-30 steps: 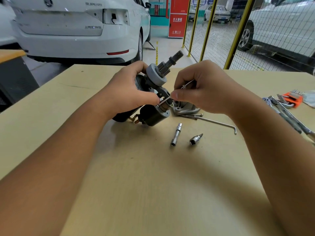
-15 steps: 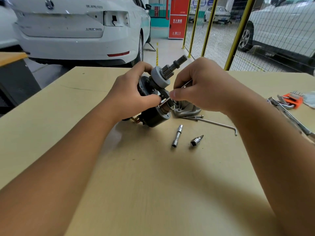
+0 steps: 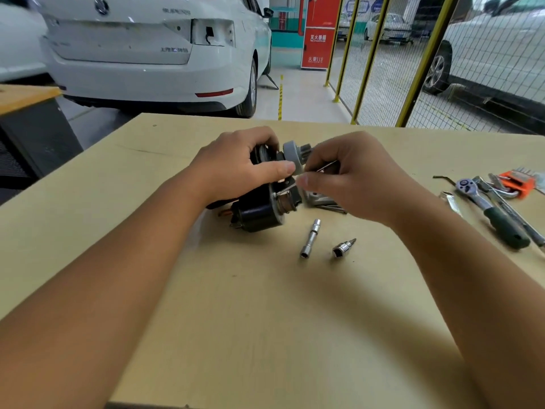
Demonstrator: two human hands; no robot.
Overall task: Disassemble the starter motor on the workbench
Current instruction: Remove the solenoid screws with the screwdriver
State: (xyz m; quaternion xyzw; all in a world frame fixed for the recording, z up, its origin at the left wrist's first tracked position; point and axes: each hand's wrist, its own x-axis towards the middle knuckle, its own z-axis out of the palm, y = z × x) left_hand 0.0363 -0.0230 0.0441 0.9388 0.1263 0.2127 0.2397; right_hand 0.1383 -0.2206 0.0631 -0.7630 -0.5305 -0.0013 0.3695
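The starter motor (image 3: pixel 259 212), black with a grey drive collar (image 3: pixel 292 153) and pinion at its top, sits tilted on the tan workbench (image 3: pixel 265 320). My left hand (image 3: pixel 236 169) grips its upper body, thumb against the collar. My right hand (image 3: pixel 351 181) pinches a thin metal tool (image 3: pixel 287 188) whose tip touches the motor beside the solenoid's brass end. The pinion shaft is mostly hidden behind my right fingers.
A socket extension (image 3: pixel 310 238) and a bit socket (image 3: pixel 343 247) lie in front of the motor. A grey housing piece (image 3: pixel 317 199) with long bolts lies under my right hand. A ratchet (image 3: pixel 489 211), hex keys and an orange holder (image 3: pixel 517 181) lie at the right edge.
The motor has tilted lower toward the table, and both hands came down with it. My right hand now covers the pinion shaft and the long bolts.
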